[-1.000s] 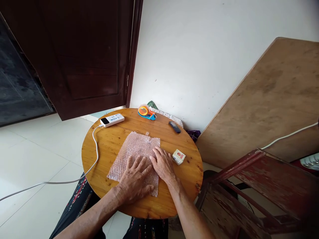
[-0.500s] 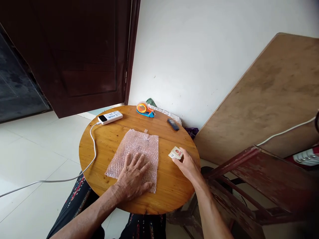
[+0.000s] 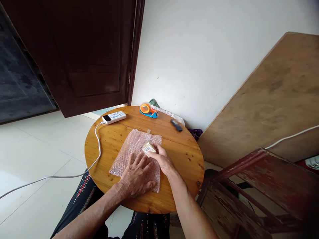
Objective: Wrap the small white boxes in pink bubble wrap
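A sheet of pinkish bubble wrap point(image 3: 133, 142) lies flat on the round wooden table point(image 3: 184, 186). My left hand point(image 3: 137, 176) rests palm down on its lower part, fingers spread. Between the thumb and fingers of my right hand point(image 3: 161, 157) is a small cream box point(image 3: 149, 148) with a barcode on the side facing me. The box is over the right half of the bubble wrap, just beyond my left fingertips. Whether it touches the wrap I cannot tell.
A white power bank point(image 3: 114, 117) with a cable point(image 3: 99, 149) lies at the back left. An orange and blue tape dispenser point(image 3: 149, 110) stands at the far edge, and a dark pixelated object point(image 3: 176, 125) lies to its right. A red wooden chair point(image 3: 269, 186) is at the right.
My right hand has carried the small box leftward from the bare table on the right to over the bubble wrap. My left hand stays flat on the wrap. The view has shifted slightly.
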The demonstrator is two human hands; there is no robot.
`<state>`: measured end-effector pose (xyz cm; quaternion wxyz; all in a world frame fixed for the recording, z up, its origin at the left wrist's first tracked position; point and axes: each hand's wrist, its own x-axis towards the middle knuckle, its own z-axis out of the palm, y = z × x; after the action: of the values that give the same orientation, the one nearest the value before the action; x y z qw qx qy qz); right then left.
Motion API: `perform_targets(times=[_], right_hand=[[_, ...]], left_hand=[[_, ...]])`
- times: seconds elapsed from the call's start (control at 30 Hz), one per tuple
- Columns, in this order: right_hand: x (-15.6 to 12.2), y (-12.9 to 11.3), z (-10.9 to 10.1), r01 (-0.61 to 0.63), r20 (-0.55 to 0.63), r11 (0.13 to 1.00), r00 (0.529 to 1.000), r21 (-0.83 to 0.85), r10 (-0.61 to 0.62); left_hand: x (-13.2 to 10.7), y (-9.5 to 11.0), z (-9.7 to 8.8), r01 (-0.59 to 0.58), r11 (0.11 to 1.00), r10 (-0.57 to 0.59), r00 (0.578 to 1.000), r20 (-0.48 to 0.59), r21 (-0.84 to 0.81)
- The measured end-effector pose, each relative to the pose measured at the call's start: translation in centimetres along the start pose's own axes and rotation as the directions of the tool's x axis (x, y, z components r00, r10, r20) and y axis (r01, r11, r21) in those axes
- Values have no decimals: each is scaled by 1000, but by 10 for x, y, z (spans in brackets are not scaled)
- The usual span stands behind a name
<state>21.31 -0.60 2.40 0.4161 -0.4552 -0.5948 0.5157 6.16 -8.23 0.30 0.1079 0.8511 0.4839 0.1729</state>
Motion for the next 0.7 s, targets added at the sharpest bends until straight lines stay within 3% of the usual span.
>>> perform_targets(times=[0.13,0.3,0.43,0.6,0.7], right_hand=[[4,12,-7,5,-50,1000,999,-31,-6],[-3,8,-8,28,-19,995,999,-96,-30],[-5,6,-2,83,2,972,996,-218,-84],[-12,8,5,246,139,863,969,-441,-205],[-15,11,5,273,161,827,962,-491,-222]], left_hand=[[-5,-2,-8,-12,999,10,999,-50,-44],[-22,-26,-19,134,990,-125,976,-176,37],[-32,-44,-17,203,979,-196,965,-172,22],[-35,-44,-14,219,976,-214,959,-184,10],[-35,-42,-15,223,975,-219,961,-169,10]])
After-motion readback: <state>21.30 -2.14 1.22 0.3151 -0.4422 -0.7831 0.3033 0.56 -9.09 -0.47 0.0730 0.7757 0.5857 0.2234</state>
